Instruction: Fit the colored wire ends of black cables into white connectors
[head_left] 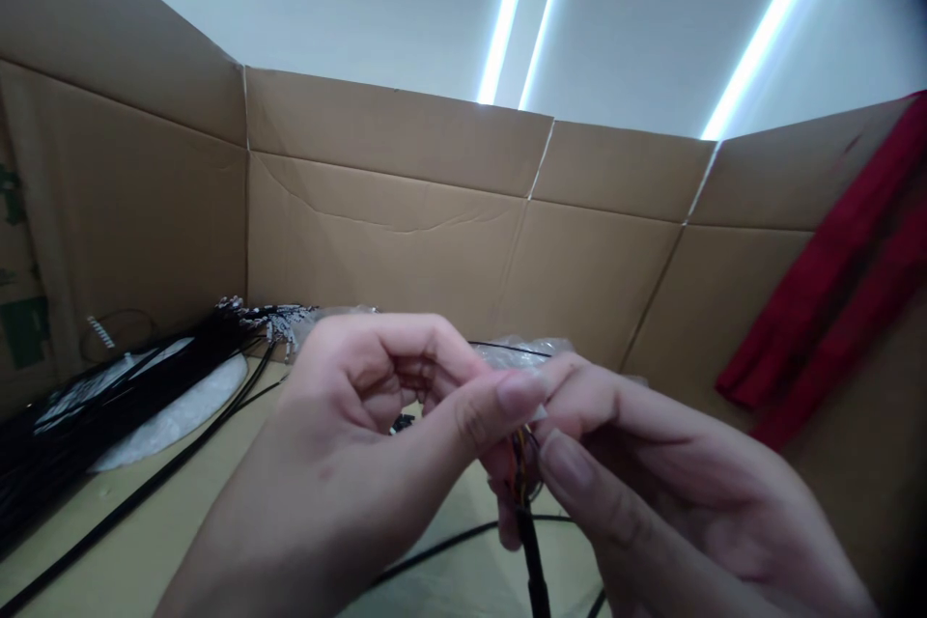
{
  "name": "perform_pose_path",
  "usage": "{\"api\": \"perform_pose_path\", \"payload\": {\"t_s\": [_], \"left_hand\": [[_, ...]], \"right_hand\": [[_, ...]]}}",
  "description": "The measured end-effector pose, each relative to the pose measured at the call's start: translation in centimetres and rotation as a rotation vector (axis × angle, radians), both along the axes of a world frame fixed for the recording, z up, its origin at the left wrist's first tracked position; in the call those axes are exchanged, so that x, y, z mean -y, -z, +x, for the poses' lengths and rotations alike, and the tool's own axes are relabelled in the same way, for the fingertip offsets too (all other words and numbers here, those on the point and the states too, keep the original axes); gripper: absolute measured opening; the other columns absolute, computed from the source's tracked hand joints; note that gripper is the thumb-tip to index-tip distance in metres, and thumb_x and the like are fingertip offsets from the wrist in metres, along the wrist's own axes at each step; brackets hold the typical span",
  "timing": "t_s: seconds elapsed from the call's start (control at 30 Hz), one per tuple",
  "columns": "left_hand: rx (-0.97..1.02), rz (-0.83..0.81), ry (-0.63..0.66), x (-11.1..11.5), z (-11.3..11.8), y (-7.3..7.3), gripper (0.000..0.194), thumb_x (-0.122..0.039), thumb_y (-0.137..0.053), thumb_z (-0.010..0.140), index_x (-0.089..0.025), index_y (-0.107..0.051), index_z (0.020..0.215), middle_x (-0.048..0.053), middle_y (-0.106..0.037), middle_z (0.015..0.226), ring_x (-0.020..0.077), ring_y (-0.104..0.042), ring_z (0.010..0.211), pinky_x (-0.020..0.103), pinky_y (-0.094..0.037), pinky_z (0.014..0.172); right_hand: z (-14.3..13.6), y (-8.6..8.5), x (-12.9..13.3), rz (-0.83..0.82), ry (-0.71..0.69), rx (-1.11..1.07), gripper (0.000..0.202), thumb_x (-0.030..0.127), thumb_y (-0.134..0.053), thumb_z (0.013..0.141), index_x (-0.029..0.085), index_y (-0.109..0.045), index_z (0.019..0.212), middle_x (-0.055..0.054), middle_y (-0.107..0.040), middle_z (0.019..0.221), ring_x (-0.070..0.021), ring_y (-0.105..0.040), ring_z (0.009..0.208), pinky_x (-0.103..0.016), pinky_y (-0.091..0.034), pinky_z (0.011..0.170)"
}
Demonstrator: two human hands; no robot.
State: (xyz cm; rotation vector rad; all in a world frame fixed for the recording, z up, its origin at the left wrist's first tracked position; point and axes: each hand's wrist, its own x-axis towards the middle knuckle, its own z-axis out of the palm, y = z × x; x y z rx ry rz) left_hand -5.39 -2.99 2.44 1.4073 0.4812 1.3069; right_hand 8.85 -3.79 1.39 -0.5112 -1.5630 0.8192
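Near the lower middle, my left hand [406, 444] has its thumb and index finger pinched on a small white connector [539, 414], which is mostly hidden by the fingertips. Just below it, thin coloured wires [519, 468] fan out from the stripped end of a black cable [534, 560]. This cable hangs down between my two hands. My right hand [652, 473] meets the left from the right side, its thumb and index finger closed around a thin dark wire beside the connector. The exact contact is hidden behind the fingertips.
A thick bundle of black cables [145, 386] with white-tipped ends lies on the table [174, 492] at left. Clear plastic bags [536, 348] sit behind my hands. Tall cardboard walls [391, 183] enclose the table, and red cloth [811, 328] hangs at right.
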Motion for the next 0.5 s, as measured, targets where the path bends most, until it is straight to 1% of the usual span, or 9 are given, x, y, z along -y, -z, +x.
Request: {"api": "perform_pose_path", "payload": {"t_s": [0.1,0.17,0.2,0.27,0.33,0.37,0.43,0.5], "left_hand": [[-0.073,0.045,-0.104,0.2,-0.2,0.0,0.022,-0.029,-0.07,0.078,-0.017,-0.061,0.062,-0.004,-0.064,0.058,0.0074,-0.064,0.055,0.01,-0.052,0.053],[-0.125,0.082,-0.188,0.3,-0.3,0.1,0.022,-0.032,-0.069,0.077,-0.017,-0.061,0.063,-0.003,-0.064,0.059,0.0108,-0.065,0.056,0.015,-0.054,0.053],[-0.152,0.095,-0.225,0.3,-0.4,0.2,0.022,-0.034,-0.069,0.077,-0.017,-0.062,0.064,-0.002,-0.065,0.062,0.0128,-0.065,0.056,0.018,-0.055,0.052],[-0.199,0.089,-0.273,0.3,-0.5,0.3,0.023,-0.037,-0.068,0.076,-0.018,-0.063,0.065,0.001,-0.066,0.071,0.016,-0.065,0.057,0.024,-0.056,0.051],[-0.222,0.065,-0.294,0.1,-0.5,0.5,0.025,-0.041,-0.069,0.074,-0.018,-0.063,0.066,0.002,-0.065,0.076,0.0164,-0.065,0.056,0.026,-0.055,0.049],[-0.236,0.057,-0.286,0.0,-0.6,0.6,0.027,-0.042,-0.069,0.074,-0.018,-0.063,0.065,0.002,-0.065,0.074,0.016,-0.064,0.055,0.025,-0.055,0.049],[-0.241,0.062,-0.269,-0.1,-0.6,0.6,0.028,-0.042,-0.07,0.073,-0.018,-0.06,0.062,0.0,-0.063,0.067,0.015,-0.064,0.053,0.023,-0.054,0.048],[-0.219,0.078,-0.276,0.0,-0.5,0.6,0.027,-0.039,-0.072,0.072,-0.018,-0.059,0.061,-0.001,-0.062,0.064,0.0133,-0.062,0.051,0.021,-0.053,0.047]], "right_hand": [[0.0,-0.1,0.1,-0.038,-0.013,0.044,0.014,0.024,-0.062,0.084,0.02,-0.062,0.071,-0.001,-0.059,0.069,-0.0124,-0.06,0.066,-0.018,-0.052,0.053],[-0.1,-0.1,0.2,-0.076,0.016,0.093,0.015,0.022,-0.06,0.086,0.02,-0.061,0.071,0.0,-0.059,0.072,-0.0114,-0.06,0.069,-0.018,-0.052,0.058],[-0.1,0.0,0.2,-0.055,0.036,0.097,0.016,0.021,-0.06,0.086,0.02,-0.06,0.071,0.0,-0.059,0.071,-0.0112,-0.061,0.069,-0.018,-0.053,0.058],[-0.4,0.2,0.2,0.054,0.103,0.076,0.016,0.019,-0.061,0.085,0.019,-0.06,0.069,0.0,-0.06,0.067,-0.0114,-0.062,0.065,-0.017,-0.053,0.055],[-0.7,0.4,0.1,0.189,0.183,0.063,0.016,0.014,-0.062,0.082,0.018,-0.061,0.066,0.0,-0.06,0.062,-0.012,-0.062,0.061,-0.015,-0.053,0.049],[-0.9,0.4,0.1,0.237,0.218,0.06,0.016,0.012,-0.062,0.081,0.017,-0.061,0.065,0.0,-0.06,0.06,-0.0121,-0.063,0.058,-0.014,-0.053,0.047],[-1.2,0.5,0.0,0.258,0.257,0.071,0.018,0.009,-0.061,0.08,0.016,-0.061,0.065,0.0,-0.06,0.06,-0.0118,-0.062,0.055,-0.015,-0.053,0.046],[-1.3,0.4,0.0,0.257,0.247,0.081,0.018,0.008,-0.06,0.081,0.017,-0.061,0.065,0.0,-0.061,0.061,-0.0111,-0.061,0.051,-0.016,-0.054,0.046]]}}
